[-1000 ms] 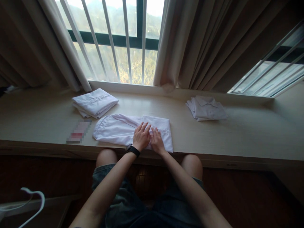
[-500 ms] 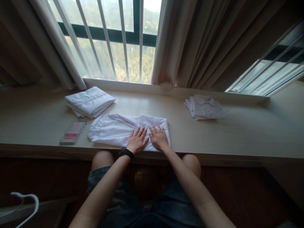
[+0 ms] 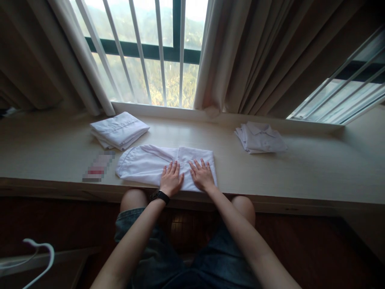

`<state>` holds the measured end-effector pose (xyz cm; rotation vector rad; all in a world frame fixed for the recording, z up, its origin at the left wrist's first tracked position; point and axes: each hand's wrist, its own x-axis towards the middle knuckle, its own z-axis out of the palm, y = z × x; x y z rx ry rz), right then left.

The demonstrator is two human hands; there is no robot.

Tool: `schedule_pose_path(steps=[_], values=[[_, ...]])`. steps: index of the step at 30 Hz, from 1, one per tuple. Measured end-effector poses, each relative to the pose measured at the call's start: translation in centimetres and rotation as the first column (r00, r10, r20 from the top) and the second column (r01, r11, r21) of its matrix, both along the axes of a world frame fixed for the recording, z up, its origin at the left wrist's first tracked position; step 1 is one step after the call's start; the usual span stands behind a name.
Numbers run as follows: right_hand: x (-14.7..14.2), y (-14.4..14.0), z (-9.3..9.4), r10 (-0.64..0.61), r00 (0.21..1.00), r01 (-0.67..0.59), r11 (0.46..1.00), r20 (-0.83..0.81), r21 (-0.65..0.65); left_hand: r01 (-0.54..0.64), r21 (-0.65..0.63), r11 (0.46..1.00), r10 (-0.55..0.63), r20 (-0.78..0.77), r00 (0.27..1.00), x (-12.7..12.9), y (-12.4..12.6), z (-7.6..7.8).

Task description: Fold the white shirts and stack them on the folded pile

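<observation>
A white garment [image 3: 144, 162], partly folded into a long shape, lies on the pale desk top in front of me. Its left end is rounded and its right end is a squared fold. My left hand [image 3: 171, 178] rests flat near the garment's middle, fingers stretched out, with a black watch on the wrist. Flat on the squared right part lies my right hand [image 3: 202, 175], its fingers spread. Neither hand grips the cloth. A folded white garment [image 3: 118, 129] sits behind to the left. At the back right is a folded white shirt [image 3: 261, 137] with its collar showing.
A blurred-out flat item [image 3: 98, 166] lies left of the garment. The pale desk [image 3: 300, 176] ends at a front edge above my knees. Behind it are a barred window [image 3: 150, 76] and curtains [image 3: 234, 56]. A white hanger [image 3: 49, 257] shows at lower left.
My left hand has slid slightly left across the cloth, away from the right hand. The right hand stays nearly in place. The whole view has shifted a little.
</observation>
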<state>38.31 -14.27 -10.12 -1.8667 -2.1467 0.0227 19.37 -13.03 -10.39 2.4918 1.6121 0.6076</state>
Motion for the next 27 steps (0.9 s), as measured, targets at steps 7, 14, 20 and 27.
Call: schedule_pose_path(steps=[7,14,20,27], values=[[-0.9,0.6,0.5,-0.001,1.000,0.003,0.997,-0.024,0.077,-0.338,0.139,0.931,0.322,0.125,0.938,-9.9,-2.6,1.5],[-5.8,3.0,0.5,0.015,0.999,-0.018,0.998,-0.047,-0.068,-0.634,-0.433,0.641,0.726,0.611,0.316,-19.0,-2.7,2.7],[-6.0,2.5,0.2,0.016,0.999,-0.020,0.997,-0.049,-0.080,-0.025,-0.753,0.658,0.730,0.645,-0.224,-20.2,-0.1,5.3],[-5.8,2.4,0.5,0.013,0.998,-0.017,0.998,-0.059,-0.067,0.038,-0.838,0.544,0.838,0.540,-0.079,-19.9,3.2,5.7]])
